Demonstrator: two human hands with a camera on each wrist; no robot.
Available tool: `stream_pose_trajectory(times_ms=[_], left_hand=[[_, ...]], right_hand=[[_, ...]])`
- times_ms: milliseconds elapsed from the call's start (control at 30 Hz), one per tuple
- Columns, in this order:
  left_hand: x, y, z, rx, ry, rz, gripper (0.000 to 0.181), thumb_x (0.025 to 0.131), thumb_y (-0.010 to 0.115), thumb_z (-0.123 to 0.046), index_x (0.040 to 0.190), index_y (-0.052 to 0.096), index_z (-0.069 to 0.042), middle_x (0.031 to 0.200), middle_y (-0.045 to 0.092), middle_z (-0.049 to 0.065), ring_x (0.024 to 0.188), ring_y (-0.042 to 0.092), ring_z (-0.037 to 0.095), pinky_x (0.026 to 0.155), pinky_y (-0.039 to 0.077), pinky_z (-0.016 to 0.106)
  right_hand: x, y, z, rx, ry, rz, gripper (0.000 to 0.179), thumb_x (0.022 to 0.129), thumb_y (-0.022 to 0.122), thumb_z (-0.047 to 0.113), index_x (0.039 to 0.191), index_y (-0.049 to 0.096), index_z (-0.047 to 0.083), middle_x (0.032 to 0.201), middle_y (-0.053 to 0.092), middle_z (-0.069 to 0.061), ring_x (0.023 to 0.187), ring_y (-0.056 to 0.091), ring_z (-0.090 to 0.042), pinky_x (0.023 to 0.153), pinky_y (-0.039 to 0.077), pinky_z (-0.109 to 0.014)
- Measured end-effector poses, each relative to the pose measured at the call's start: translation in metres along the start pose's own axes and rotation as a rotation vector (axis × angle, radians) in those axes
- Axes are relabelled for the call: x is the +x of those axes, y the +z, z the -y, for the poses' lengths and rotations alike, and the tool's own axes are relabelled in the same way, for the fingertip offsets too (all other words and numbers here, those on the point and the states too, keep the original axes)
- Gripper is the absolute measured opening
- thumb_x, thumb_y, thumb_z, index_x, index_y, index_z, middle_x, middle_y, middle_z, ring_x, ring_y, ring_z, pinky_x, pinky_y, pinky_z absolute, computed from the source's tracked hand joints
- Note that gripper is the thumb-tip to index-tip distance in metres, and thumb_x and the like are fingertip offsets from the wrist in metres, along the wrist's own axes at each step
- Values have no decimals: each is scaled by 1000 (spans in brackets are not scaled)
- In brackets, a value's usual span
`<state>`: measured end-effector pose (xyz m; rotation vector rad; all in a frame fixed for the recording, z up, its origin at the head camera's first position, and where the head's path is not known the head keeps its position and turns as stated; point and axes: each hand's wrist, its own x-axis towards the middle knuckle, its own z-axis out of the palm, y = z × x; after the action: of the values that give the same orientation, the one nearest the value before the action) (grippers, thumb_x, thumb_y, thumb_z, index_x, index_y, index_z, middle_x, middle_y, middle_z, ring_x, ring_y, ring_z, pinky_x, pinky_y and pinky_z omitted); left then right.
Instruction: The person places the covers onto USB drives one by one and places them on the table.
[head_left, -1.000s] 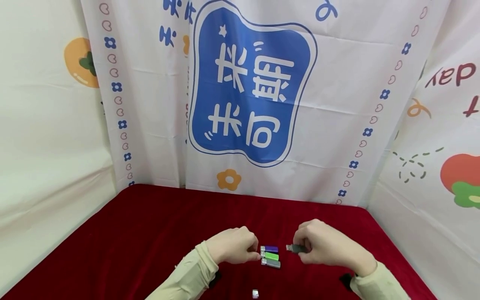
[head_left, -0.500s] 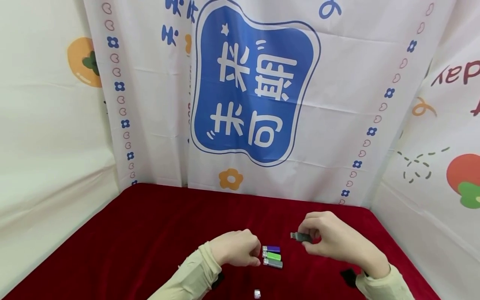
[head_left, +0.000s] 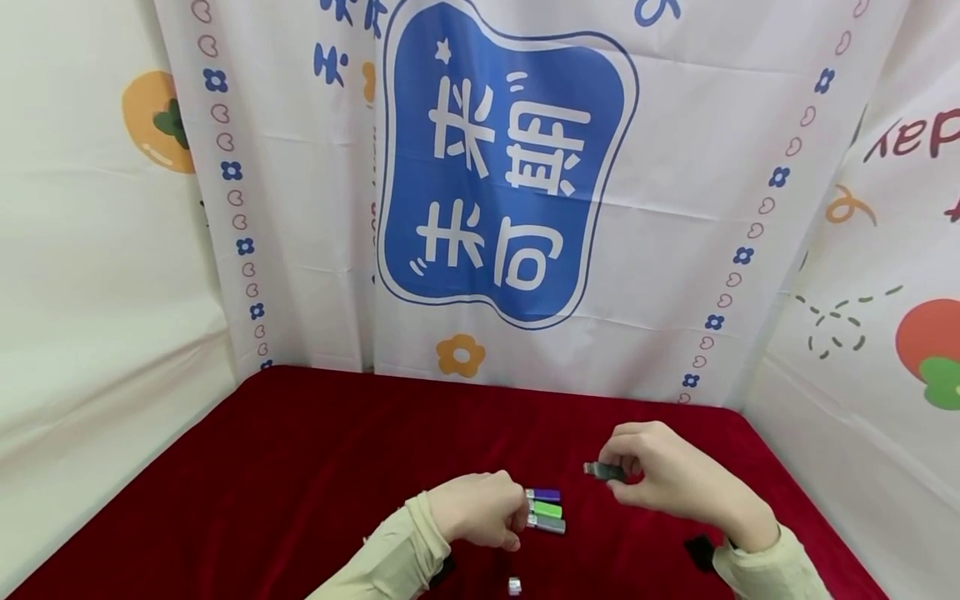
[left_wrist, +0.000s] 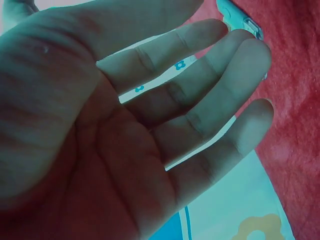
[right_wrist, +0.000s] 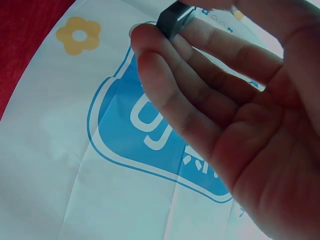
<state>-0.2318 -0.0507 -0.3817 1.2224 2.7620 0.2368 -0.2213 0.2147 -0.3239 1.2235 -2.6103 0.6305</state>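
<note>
In the head view my right hand (head_left: 663,467) pinches a dark grey USB stick (head_left: 604,472) between thumb and fingers, its metal plug pointing left. The right wrist view shows the end of that dark stick (right_wrist: 174,20) at the fingertips. To its left, a purple USB stick (head_left: 546,495), a green USB stick (head_left: 547,509) and a grey USB stick (head_left: 551,525) lie side by side on the red cloth. My left hand (head_left: 483,508) holds nothing and hides their left ends. From the left wrist, its fingers (left_wrist: 235,70) look loosely bent and spread.
A small silver piece (head_left: 514,586) lies on the red cloth (head_left: 360,467) near the front. White printed curtains (head_left: 300,208) enclose the table at the back and both sides. A black wrist device (head_left: 701,552) sits under the right wrist.
My right hand has moved up and slightly right with the dark USB stick, away from the row. My left hand has shifted a little right and nearer, now covering the sticks' left ends.
</note>
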Motion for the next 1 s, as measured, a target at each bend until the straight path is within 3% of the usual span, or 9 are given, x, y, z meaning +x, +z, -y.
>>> stream_pose_trajectory(times_ms=[533,1000], left_hand=[[5,17,-12,71,-9,51,26,67,92,-32,73,69,-22,68,55,-19,55,47,-3,51,40,16],[8,24,-12,79,33,93,24,67,92,-31,76,71,-22,69,57,-20,56,48,-5,53,41,14]], right_hand=[[-1,0,-2,8,18,-11,26,76,80,1,90,71,21,83,58,13,68,56,-7,61,51,-24],[-1,-1,-4,16,8,-9,28,77,79,0,91,71,22,84,59,14,69,56,-6,61,52,-24]])
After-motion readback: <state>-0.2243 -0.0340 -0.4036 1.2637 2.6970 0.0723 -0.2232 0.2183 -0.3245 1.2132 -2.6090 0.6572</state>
